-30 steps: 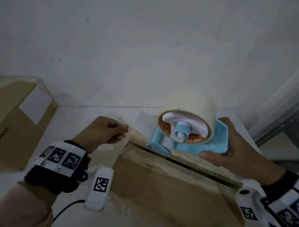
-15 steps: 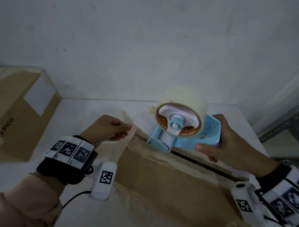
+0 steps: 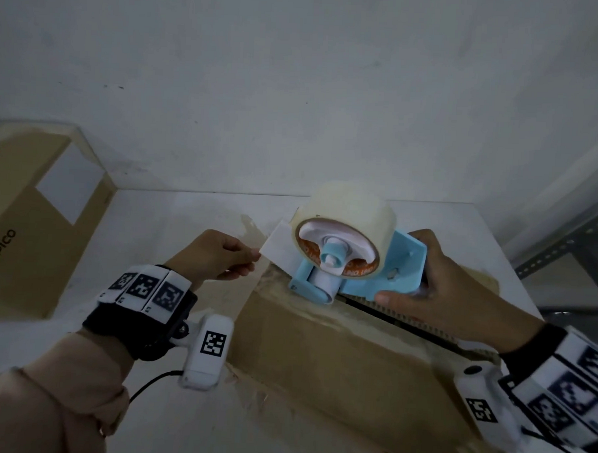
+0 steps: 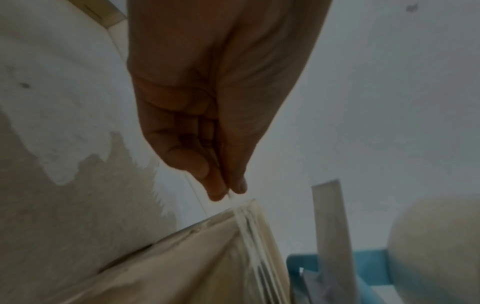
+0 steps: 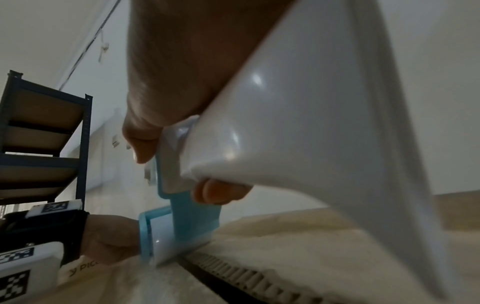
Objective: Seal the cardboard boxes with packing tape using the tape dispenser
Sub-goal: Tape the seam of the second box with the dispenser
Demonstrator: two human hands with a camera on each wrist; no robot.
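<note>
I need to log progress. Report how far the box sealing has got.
Done: the tape end is pulled out, pinched by the left hand past the box's near end. In hand: the right hand holds the tape dispenser with its roller on the cardboard box. Left: the open centre seam is untaped.

Two cardboard boxes are in sight: one lying under the hands, and a second standing at the left edge of the counter. One tape dispenser is there, blue, carrying one roll of tape. One free strip of tape runs off it. Two hands show, the left hand and the right hand. Each wrist wears one band of printed square markers, two bands in all. One metal shelf rack stands at the side.
</note>
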